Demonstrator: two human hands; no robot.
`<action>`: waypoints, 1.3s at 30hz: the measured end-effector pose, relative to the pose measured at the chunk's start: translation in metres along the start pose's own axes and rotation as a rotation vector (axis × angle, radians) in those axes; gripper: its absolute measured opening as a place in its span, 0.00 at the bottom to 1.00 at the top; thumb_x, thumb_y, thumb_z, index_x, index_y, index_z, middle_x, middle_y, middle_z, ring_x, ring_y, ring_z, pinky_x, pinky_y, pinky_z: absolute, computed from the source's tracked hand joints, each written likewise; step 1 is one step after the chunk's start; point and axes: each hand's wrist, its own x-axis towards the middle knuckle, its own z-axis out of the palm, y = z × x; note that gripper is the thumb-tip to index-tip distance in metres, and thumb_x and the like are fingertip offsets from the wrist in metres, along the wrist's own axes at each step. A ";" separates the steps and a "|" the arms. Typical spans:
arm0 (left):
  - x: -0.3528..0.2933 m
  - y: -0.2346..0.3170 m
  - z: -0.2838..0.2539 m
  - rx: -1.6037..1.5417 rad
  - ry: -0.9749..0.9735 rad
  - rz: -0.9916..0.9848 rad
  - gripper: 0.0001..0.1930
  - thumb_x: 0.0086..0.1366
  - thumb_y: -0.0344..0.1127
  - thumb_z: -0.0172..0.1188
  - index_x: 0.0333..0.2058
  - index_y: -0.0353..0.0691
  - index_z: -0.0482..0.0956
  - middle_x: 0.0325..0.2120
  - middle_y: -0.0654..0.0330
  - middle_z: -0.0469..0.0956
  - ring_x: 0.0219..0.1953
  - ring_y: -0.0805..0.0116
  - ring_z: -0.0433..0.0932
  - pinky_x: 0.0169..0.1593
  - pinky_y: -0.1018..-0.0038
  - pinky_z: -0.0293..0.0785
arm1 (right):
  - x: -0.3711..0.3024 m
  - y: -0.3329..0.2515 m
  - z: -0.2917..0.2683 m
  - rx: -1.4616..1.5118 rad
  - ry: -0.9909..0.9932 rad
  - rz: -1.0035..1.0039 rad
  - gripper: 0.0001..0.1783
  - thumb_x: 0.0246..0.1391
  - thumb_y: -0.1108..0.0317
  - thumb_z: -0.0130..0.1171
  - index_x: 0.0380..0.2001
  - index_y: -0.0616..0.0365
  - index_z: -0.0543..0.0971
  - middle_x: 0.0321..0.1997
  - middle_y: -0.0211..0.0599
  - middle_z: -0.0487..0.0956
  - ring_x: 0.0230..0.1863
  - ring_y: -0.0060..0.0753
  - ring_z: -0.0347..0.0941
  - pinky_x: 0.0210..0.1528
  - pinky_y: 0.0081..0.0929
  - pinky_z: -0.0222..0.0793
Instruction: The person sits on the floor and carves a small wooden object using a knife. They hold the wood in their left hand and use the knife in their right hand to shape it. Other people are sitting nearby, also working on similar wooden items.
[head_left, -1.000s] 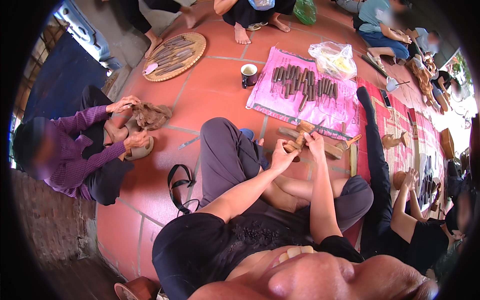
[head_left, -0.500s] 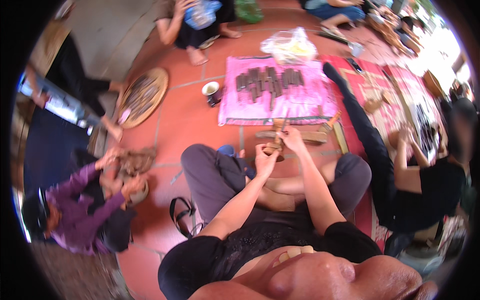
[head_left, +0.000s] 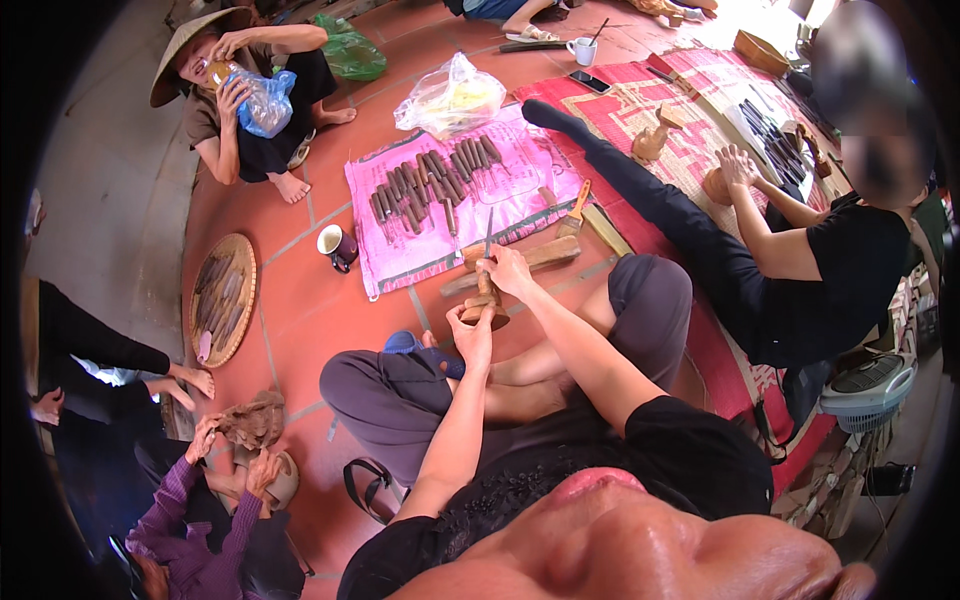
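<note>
My left hand is closed around the lower part of a small wooden carving with a round base, held up over my crossed legs. At its top, my right hand is closed on a slim carving tool whose thin dark end points up and away from me. The fingers hide the rest of the tool. Just beyond my hands lies a wooden block on the tiles. A brush with a wooden handle rests at its right end. Farther off, several dark-handled carving tools lie on a pink cloth.
A mug stands left of the cloth, with a plastic bag behind it. At left is a round woven tray of tools. A co-worker's outstretched leg crosses the red mat at right. Another person sits at lower left.
The view has swung to the right and tilted, so the cloth and my hands sit farther left. Both hands keep hold of the carving and the tool.
</note>
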 end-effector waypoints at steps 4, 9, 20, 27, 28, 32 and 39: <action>-0.002 0.006 0.002 0.039 -0.004 -0.005 0.29 0.58 0.42 0.75 0.51 0.37 0.68 0.44 0.51 0.78 0.47 0.63 0.79 0.53 0.68 0.76 | 0.008 0.018 -0.005 0.124 -0.071 0.043 0.21 0.56 0.53 0.69 0.39 0.61 0.82 0.37 0.54 0.84 0.44 0.60 0.81 0.48 0.52 0.74; 0.000 0.002 0.001 0.037 -0.008 -0.015 0.29 0.58 0.42 0.75 0.51 0.37 0.68 0.44 0.50 0.78 0.47 0.62 0.79 0.54 0.67 0.75 | 0.002 0.015 0.002 -0.044 -0.103 -0.063 0.19 0.57 0.54 0.68 0.38 0.61 0.82 0.35 0.53 0.85 0.43 0.58 0.81 0.46 0.51 0.74; 0.004 -0.003 0.002 0.048 -0.018 -0.030 0.29 0.58 0.41 0.74 0.51 0.37 0.68 0.45 0.49 0.78 0.48 0.61 0.79 0.54 0.67 0.75 | 0.005 0.020 0.000 -0.075 -0.153 -0.110 0.19 0.58 0.52 0.67 0.40 0.58 0.82 0.39 0.52 0.85 0.47 0.59 0.80 0.49 0.52 0.73; 0.001 0.000 0.001 0.037 -0.030 -0.005 0.30 0.58 0.42 0.75 0.52 0.39 0.67 0.46 0.50 0.76 0.46 0.64 0.78 0.48 0.70 0.77 | 0.006 0.013 0.002 -0.043 0.050 0.031 0.17 0.57 0.55 0.68 0.37 0.60 0.84 0.36 0.50 0.85 0.43 0.57 0.82 0.46 0.50 0.75; 0.001 -0.001 0.002 0.028 -0.019 0.003 0.30 0.58 0.42 0.75 0.51 0.38 0.67 0.45 0.51 0.77 0.46 0.64 0.78 0.49 0.69 0.77 | 0.005 0.016 0.001 -0.019 -0.024 -0.007 0.18 0.57 0.55 0.68 0.38 0.60 0.83 0.36 0.50 0.85 0.43 0.57 0.81 0.47 0.50 0.75; 0.001 -0.002 -0.001 0.028 0.006 0.008 0.30 0.58 0.42 0.76 0.50 0.38 0.68 0.43 0.51 0.77 0.46 0.63 0.79 0.52 0.68 0.76 | -0.001 0.010 0.000 -0.087 -0.141 -0.076 0.18 0.58 0.55 0.67 0.39 0.60 0.83 0.36 0.53 0.85 0.44 0.58 0.81 0.47 0.51 0.75; 0.001 -0.002 0.000 0.030 -0.002 -0.015 0.29 0.58 0.42 0.76 0.50 0.37 0.68 0.44 0.51 0.77 0.46 0.62 0.79 0.52 0.69 0.76 | 0.001 0.003 -0.009 0.052 -0.054 0.064 0.17 0.58 0.56 0.67 0.37 0.60 0.85 0.37 0.53 0.85 0.44 0.57 0.82 0.47 0.49 0.75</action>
